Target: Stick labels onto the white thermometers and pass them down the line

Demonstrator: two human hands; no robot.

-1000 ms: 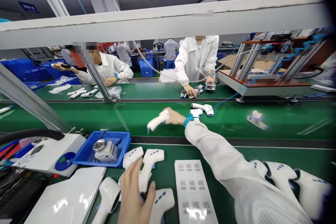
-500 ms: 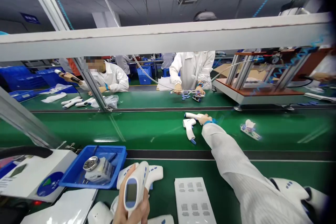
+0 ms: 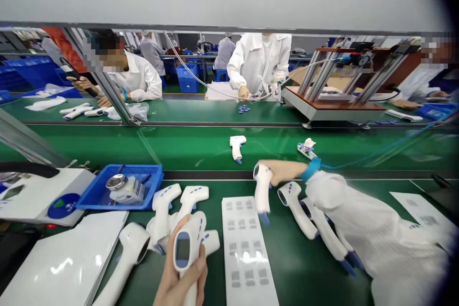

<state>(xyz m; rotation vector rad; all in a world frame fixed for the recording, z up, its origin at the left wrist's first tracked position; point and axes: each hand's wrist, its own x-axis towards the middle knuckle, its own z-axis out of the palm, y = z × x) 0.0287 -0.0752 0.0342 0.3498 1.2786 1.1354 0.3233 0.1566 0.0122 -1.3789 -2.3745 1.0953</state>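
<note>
My left hand (image 3: 172, 270) is wrapped round a white forehead thermometer (image 3: 195, 234), its small grey screen turned to me. To the right, above the edge of the bench, my right hand (image 3: 281, 170) grips a second thermometer (image 3: 263, 191) near its head, the blue tip pointing down. Several more thermometers (image 3: 292, 201) lie just right of that hand, partly under the sleeve. Behind the left hand rests another group of thermometers (image 3: 163, 201). A sheet of printed labels (image 3: 238, 248) lies between both hands. One thermometer (image 3: 236, 147) remains on the green belt.
A blue tray (image 3: 84, 198) with a metal-capped bottle (image 3: 125, 189) stands at left, near a white machine (image 3: 39, 196). White glossy sheets (image 3: 64, 258) lie in front. A small part (image 3: 307, 148) sits on the belt. Co-workers (image 3: 260, 64) sit across, beside a fixture (image 3: 333, 110).
My right hand has lifted a thermometer off the belt and brought it back to the near bench. My left hand keeps its hold. The view has tilted downward.
</note>
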